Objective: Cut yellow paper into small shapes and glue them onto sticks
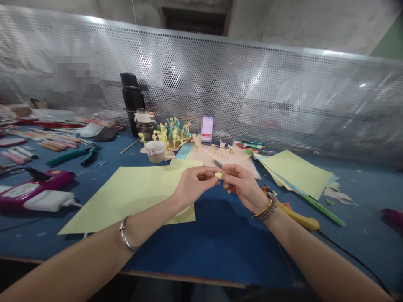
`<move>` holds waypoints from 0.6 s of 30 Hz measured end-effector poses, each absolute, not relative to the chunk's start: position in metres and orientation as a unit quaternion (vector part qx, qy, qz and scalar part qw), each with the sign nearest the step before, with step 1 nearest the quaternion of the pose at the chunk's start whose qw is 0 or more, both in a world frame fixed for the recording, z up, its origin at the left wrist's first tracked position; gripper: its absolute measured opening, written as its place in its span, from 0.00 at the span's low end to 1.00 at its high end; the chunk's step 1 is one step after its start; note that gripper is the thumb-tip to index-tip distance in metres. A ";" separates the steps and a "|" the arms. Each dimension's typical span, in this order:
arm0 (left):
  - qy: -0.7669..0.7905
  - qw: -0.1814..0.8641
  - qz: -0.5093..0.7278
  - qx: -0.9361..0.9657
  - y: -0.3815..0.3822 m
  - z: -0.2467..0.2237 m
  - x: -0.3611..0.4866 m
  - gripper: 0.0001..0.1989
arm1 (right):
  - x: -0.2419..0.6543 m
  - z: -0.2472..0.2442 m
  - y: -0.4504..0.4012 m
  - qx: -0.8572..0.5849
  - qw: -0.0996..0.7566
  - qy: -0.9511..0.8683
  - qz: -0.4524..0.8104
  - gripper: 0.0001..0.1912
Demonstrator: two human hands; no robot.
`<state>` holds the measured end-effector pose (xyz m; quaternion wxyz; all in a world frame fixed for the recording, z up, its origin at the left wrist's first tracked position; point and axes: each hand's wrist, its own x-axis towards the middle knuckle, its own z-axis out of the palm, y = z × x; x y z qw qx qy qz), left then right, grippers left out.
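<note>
Pinching a small yellow piece (pixel 218 175), both hands (pixel 241 181) nearly meet (angled inward).

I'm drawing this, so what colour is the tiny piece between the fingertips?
The piece is pale yellow; it shows best in the head view.

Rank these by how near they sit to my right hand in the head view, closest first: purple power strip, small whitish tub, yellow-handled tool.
From your right hand:
1. Yellow-handled tool, just to the right, beside the wrist.
2. Small whitish tub, to the left, beyond the left hand.
3. Purple power strip, at the far left edge.
</note>
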<state>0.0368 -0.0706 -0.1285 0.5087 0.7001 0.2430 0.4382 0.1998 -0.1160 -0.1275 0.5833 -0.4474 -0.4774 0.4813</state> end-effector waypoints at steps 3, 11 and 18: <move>0.243 0.496 0.445 0.705 -0.071 -0.129 0.037 0.13 | 0.198 -0.127 -0.117 -0.452 0.589 -0.481 0.467 0.16; 0.243 0.534 0.458 0.668 -0.071 -0.127 0.036 0.14 | 0.202 -0.126 -0.116 -0.456 0.577 -0.489 0.470 0.16; 0.243 0.565 0.455 0.644 -0.070 -0.126 0.037 0.13 | 0.201 -0.128 -0.115 -0.479 0.560 -0.520 0.432 0.14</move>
